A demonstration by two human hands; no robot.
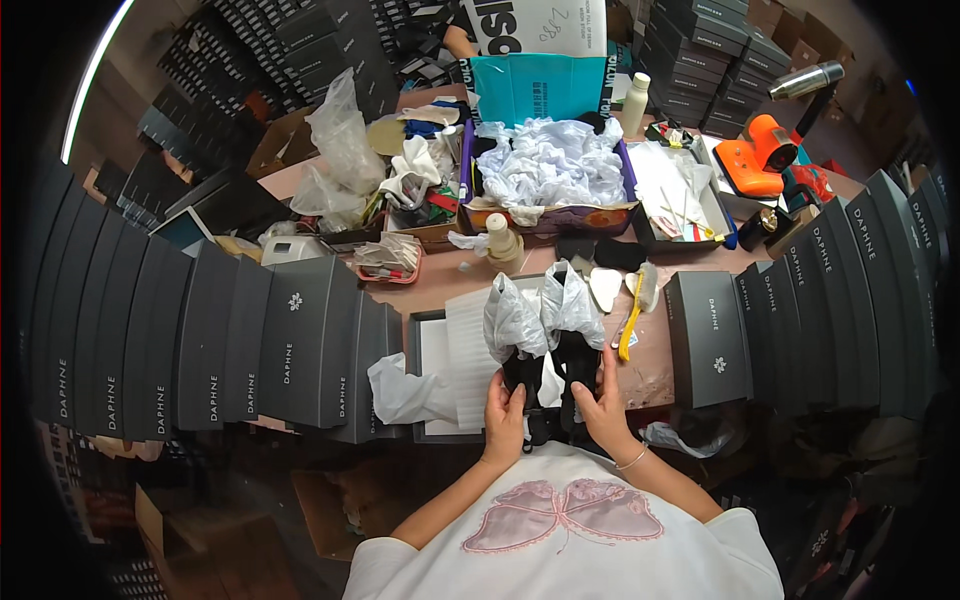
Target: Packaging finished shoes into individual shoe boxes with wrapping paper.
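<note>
I hold a pair of black shoes over the near edge of the table, their far ends wrapped in crinkled white paper. My left hand [504, 418] grips the left shoe [521, 374], thumb on top. Around the right shoe [577, 358] closes my right hand [602, 412], also with its thumb on top. The shoes are side by side, almost touching. Beneath and left of them lies an open dark grey shoebox [418, 345] lined with a pleated white sheet [467, 350]. Crumpled tissue paper [405, 388] hangs over its left side.
Rows of dark grey shoeboxes [305, 340] stand left, with more shoeboxes [708, 335] right. Behind the shoes are a pump bottle [503, 242], a yellow-handled brush [632, 315] and a purple-edged box [630, 185] of white crumpled paper. An orange device [750, 165] stands far right.
</note>
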